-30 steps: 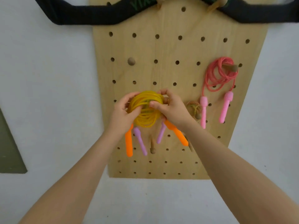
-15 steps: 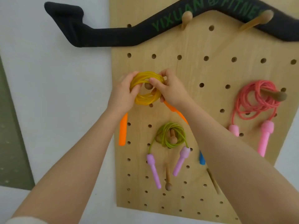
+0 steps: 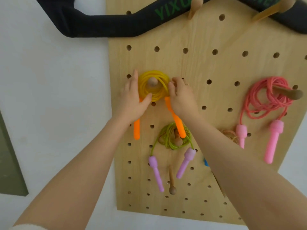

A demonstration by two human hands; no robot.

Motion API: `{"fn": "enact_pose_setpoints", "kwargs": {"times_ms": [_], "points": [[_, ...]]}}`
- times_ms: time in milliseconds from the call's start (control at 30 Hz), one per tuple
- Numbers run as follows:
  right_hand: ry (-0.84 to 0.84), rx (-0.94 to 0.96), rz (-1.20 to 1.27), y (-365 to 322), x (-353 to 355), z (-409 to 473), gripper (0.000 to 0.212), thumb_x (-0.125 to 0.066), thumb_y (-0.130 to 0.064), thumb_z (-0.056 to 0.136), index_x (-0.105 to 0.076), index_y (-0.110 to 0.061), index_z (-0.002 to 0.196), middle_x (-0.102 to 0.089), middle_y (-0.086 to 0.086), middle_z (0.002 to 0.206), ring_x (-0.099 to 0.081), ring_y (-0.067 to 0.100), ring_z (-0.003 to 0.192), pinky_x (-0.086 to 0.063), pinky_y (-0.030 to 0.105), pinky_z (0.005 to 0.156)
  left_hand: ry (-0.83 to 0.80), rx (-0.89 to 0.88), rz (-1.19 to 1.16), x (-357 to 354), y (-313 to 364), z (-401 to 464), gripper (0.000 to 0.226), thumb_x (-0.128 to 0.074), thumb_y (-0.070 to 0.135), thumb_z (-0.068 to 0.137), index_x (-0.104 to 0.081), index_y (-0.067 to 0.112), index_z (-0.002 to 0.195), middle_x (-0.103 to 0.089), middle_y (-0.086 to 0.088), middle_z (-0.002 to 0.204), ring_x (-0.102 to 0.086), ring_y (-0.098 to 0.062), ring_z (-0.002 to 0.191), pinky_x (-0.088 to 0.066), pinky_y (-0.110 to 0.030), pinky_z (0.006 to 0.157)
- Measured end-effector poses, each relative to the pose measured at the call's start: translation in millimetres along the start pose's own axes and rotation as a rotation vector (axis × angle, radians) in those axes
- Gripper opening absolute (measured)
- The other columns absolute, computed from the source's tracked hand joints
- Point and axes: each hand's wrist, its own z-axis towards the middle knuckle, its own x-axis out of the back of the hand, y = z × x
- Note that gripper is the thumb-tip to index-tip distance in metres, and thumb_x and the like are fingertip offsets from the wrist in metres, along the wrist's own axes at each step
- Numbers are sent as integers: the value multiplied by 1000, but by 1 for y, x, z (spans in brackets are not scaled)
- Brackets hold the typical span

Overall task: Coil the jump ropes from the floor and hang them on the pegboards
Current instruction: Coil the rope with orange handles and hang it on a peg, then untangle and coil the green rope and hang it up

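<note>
A yellow jump rope coil [image 3: 153, 74] hangs around a wooden peg [image 3: 152, 82] on the plywood pegboard [image 3: 199, 67]. Its two orange handles [image 3: 137, 130] [image 3: 179, 127] dangle below it. My left hand [image 3: 132, 103] is at the coil's left side, thumb pressed on its lower loops and fingers stretched up along the board. My right hand [image 3: 181, 97] is at the coil's right edge, with curled fingertips on the loops and the wrist over the top of the right handle.
A green rope [image 3: 159, 135] with purple handles [image 3: 156, 175] hangs just below. A pink rope [image 3: 265, 100] with pink handles hangs at the right. A black padded bar [image 3: 99, 25] rests on the top pegs. A bare peg [image 3: 172, 181] sticks out low down. White wall lies left.
The yellow coil has gone from in front of the peg to fully over it, against the board. Both hands have slid to its sides. The view has come closer.
</note>
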Motion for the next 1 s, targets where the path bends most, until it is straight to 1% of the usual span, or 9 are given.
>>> {"fn": "enact_pose_setpoints", "kwargs": {"times_ms": [100, 200, 267, 400, 533, 600, 667, 833, 1000], "points": [[110, -20, 83, -6, 2, -33, 38, -34, -18, 99, -42, -11, 135, -45, 10, 136, -41, 26, 124, -33, 34, 99, 7, -30, -15, 11, 2, -37, 81, -54, 36, 89, -6, 12, 150, -18, -13, 154, -18, -27, 142, -20, -42, 115], [223, 89, -11, -18, 0, -80, 36, -41, -10, 89, -50, -10, 124, -50, 8, 127, -45, 27, 112, -35, 34, 90, 21, -92, 58, 20, -2, -80, 69, -53, 29, 87, -24, 6, 146, -28, -16, 149, -24, -31, 137, -20, -36, 111], [204, 139, -31, -22, -4, -111, 29, -42, -8, 85, -55, -7, 111, -57, 9, 112, -51, 27, 97, -40, 37, 81, -52, -99, 64, 22, -11, -111, 57, -52, 22, 86, -38, 4, 138, -36, -14, 144, -32, -31, 131, -23, -29, 105], [-245, 51, 71, -24, -20, -167, 23, -40, -8, 91, -55, -7, 108, -61, 6, 85, -56, 21, 74, -50, 43, 70, -303, -13, 57, 20, -37, -176, 41, -52, 15, 92, -47, 7, 132, -42, -7, 139, -38, -21, 127, -25, -17, 97], [-647, -41, -12, 0, -66, -231, 27, -40, -10, 90, -58, -13, 110, -65, 4, 91, -61, 23, 82, -52, 42, 76, -450, 153, 58, 12, -76, -245, 41, -50, 19, 93, -46, 10, 132, -43, -6, 137, -42, -21, 126, -35, -30, 102], [-804, -109, -20, 17, -90, -263, 26, -41, -10, 90, -59, -14, 108, -65, 2, 93, -58, 20, 83, -51, 36, 76, -517, 239, 67, 5, -99, -279, 40, -50, 19, 93, -46, 10, 133, -42, -6, 138, -43, -21, 125, -36, -30, 101], [-920, -190, -17, 36, -113, -291, 25, -40, -9, 91, -60, -13, 107, -66, 4, 97, -57, 19, 84, -48, 30, 72, -571, 325, 75, -7, -121, -311, 40, -48, 19, 94, -45, 10, 133, -41, -5, 138, -43, -20, 124, -36, -28, 98], [-1120, -307, 10, 101, -190, -367, 23, -40, -8, 91, -61, -15, 98, -65, 1, 92, -61, 20, 91, -49, 29, 78, -701, 529, 74, -65, -178, -398, 41, -46, 18, 95, -42, 10, 135, -41, -5, 139, -43, -21, 123, -36, -28, 94], [-1336, -336, -71, 200, -279, -482, 26, -37, -14, 95, -60, -14, 107, -62, 4, 110, -57, 21, 96, -47, 31, 86, -802, 805, 80, -154, -249, -518, 42, -47, 16, 95, -40, 8, 136, -43, -8, 138, -45, -23, 122, -34, -27, 96]]}}
